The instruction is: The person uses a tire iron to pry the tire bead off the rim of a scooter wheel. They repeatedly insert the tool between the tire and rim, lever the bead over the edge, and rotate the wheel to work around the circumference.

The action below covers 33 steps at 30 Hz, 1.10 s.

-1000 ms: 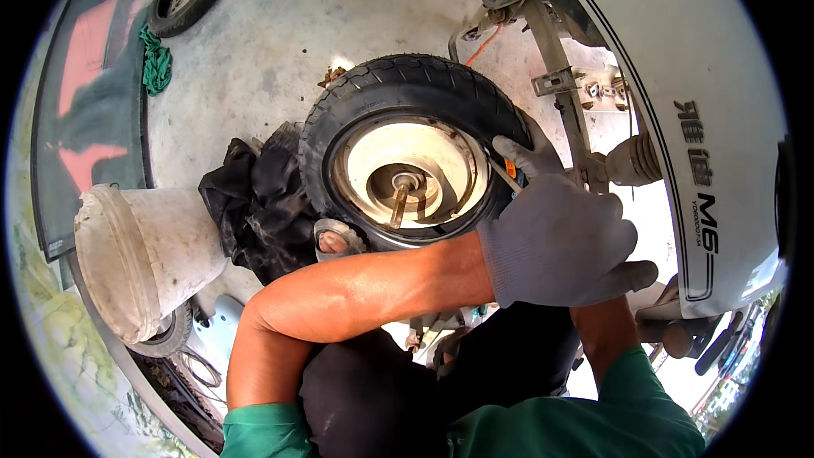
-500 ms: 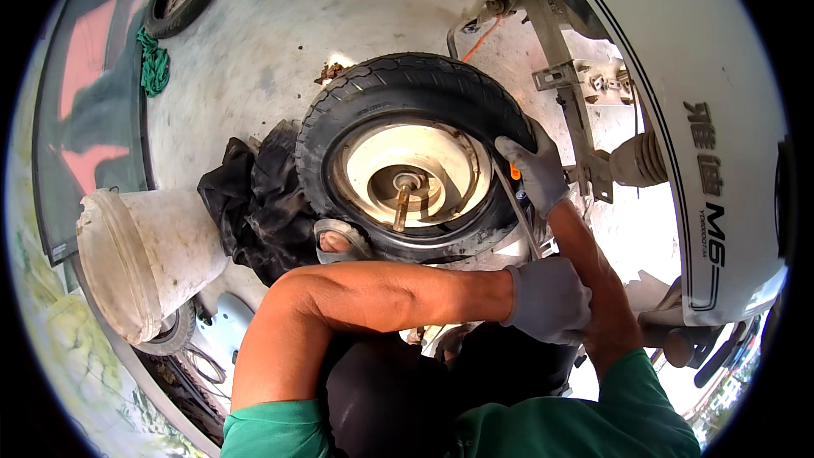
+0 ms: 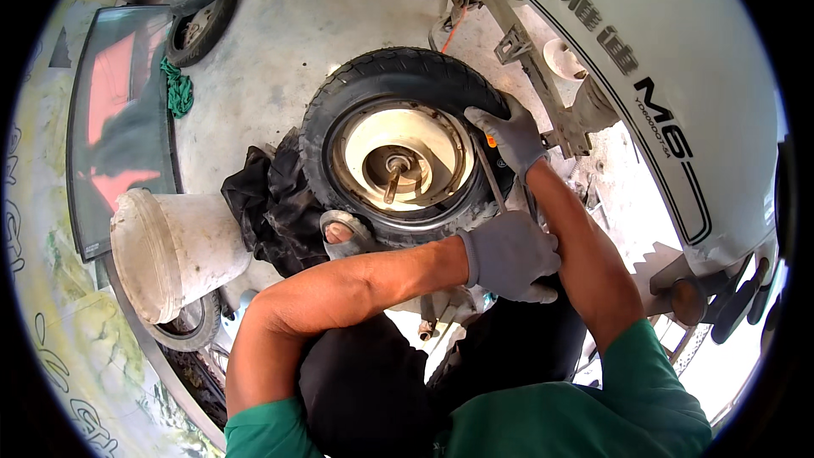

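A black tyre (image 3: 339, 89) on a cream-coloured wheel hub (image 3: 360, 131) with a rusty axle stub (image 3: 391, 184) lies before me. My left hand (image 3: 513, 256), in a grey glove, is closed round the near end of a metal tyre lever (image 3: 489, 171). The lever's far end reaches the gap between tyre and rim on the right. My right hand (image 3: 511, 133), also gloved, grips the tyre's right side, its thumb on the sidewall near the lever's tip; some fingers are hidden behind the tyre. A sandalled foot (image 3: 346, 235) presses against the tyre's near left edge.
Left of the wheel are crumpled black cloth (image 3: 267, 203) and a dirty white bucket (image 3: 191, 242) on its side. A glass panel (image 3: 123, 131), a green rag (image 3: 179, 89) and spare tyres (image 3: 203, 30) lie farther off. A white vehicle body (image 3: 670, 76) and metal frame (image 3: 517, 38) flank the right.
The whole view has shifted and turned a little. My left hand has moved up and left with the lever, closer to the tyre. My right hand keeps its grip on the tyre.
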Motion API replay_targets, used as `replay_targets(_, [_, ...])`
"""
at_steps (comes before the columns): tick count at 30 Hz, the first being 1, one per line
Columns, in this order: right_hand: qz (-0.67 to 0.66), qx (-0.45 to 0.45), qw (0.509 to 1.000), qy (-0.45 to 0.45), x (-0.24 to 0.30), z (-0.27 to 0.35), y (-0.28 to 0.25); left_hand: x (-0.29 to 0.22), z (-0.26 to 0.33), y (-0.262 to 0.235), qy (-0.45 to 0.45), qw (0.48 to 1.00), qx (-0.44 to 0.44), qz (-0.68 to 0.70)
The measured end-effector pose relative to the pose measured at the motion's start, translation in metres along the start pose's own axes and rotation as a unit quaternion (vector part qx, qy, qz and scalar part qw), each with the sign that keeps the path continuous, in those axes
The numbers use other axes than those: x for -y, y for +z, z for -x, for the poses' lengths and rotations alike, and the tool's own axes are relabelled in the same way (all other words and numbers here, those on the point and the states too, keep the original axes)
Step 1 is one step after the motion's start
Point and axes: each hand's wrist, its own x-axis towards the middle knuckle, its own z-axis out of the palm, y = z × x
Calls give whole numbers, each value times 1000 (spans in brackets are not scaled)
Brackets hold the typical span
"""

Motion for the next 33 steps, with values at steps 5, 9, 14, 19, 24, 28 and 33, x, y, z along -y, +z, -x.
replay_targets(5, [15, -10, 1000, -20, -1, 0, -2, 5, 18, 2, -17, 997, 70, -21])
replay_targets(9, [-6, -3, 1000, -22, -9, -5, -3, 8, 20, -5, -13, 991, 129, -38])
replay_targets(14, [-106, 14, 994, -11, -1, 4, 6, 14, 21, 8, -7, 983, 182, -10])
replay_targets(19, [-44, -2, 999, -1, -4, 6, -2, 27, 30, 26, 37, 983, 182, 5])
replay_targets(24, [14, -30, 999, -16, 3, 18, 6, 72, 38, 92, 4, 989, 138, -44])
replay_targets(28, [43, -37, 998, -12, 14, 21, 13, 60, 43, 64, 27, 992, 125, -12])
replay_targets(33, [11, -28, 1000, 7, 14, 21, 7, 43, 80, 9, 71, 984, 122, 105])
